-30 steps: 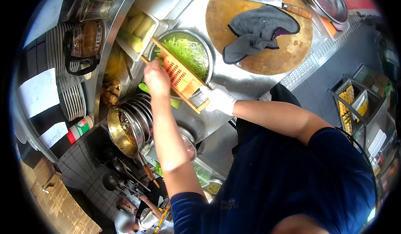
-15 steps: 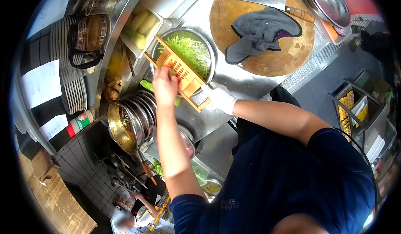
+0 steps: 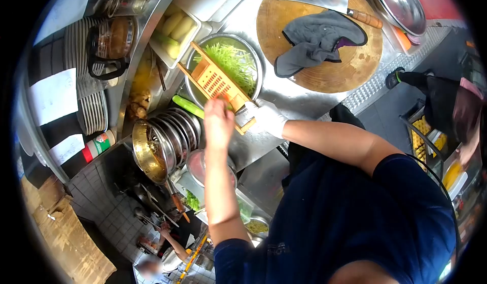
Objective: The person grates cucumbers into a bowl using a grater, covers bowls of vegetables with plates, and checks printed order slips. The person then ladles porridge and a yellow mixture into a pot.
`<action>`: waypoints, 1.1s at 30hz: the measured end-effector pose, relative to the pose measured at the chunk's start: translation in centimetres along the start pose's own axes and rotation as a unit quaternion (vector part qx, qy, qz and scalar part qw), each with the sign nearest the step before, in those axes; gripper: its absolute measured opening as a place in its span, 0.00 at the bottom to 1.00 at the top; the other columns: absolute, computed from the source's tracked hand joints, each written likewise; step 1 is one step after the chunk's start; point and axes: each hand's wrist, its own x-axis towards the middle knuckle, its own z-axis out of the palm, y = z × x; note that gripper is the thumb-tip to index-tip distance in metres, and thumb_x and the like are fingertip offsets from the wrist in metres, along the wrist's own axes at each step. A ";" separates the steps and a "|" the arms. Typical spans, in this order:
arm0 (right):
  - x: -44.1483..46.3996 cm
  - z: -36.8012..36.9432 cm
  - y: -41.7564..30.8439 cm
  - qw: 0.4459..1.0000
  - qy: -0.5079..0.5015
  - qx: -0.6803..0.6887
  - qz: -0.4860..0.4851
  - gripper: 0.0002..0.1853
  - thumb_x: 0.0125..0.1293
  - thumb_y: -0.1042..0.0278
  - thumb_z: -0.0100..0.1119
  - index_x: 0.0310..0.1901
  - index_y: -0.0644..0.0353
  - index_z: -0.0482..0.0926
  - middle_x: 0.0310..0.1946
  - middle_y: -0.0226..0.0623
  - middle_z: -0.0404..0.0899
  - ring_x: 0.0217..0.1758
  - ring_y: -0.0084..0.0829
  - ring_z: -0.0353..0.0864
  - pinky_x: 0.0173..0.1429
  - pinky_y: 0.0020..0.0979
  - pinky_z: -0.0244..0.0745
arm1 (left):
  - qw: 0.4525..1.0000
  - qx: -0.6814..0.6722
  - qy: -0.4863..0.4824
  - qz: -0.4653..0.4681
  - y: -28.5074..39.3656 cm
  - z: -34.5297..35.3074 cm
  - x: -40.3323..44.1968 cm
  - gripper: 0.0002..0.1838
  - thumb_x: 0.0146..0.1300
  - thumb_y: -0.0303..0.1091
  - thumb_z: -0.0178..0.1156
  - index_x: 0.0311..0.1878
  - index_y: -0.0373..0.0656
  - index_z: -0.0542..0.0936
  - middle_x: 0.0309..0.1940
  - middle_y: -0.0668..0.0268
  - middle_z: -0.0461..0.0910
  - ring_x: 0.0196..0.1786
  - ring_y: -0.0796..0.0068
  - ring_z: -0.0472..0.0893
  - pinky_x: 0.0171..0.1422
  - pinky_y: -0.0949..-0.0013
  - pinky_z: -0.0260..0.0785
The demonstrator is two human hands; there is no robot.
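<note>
Orange grater across steel bowl, pt hidden by bare L hand.
L hand curled over grater nr bowl rim, blurred; can't tell if it grips anything. Gloved R hand clamped on grater end just outside bowl. Green shreds in bowl, pt covered by grater.

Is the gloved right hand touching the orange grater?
Touching: the head view shows the right hand gripping the near end of the orange grater.
</note>
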 end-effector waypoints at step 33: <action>-1.4 0.2 -1.4 1.000 0.003 -0.011 0.022 0.22 0.76 0.50 0.60 0.58 0.61 0.76 0.41 0.39 0.80 0.25 0.31 0.76 0.24 0.33 0.76 | 0.992 0.100 -0.005 -0.083 -6.1 -1.4 13.0 0.15 0.58 0.25 0.59 0.49 0.42 0.84 0.49 0.48 0.83 0.54 0.46 0.82 0.61 0.52 0.74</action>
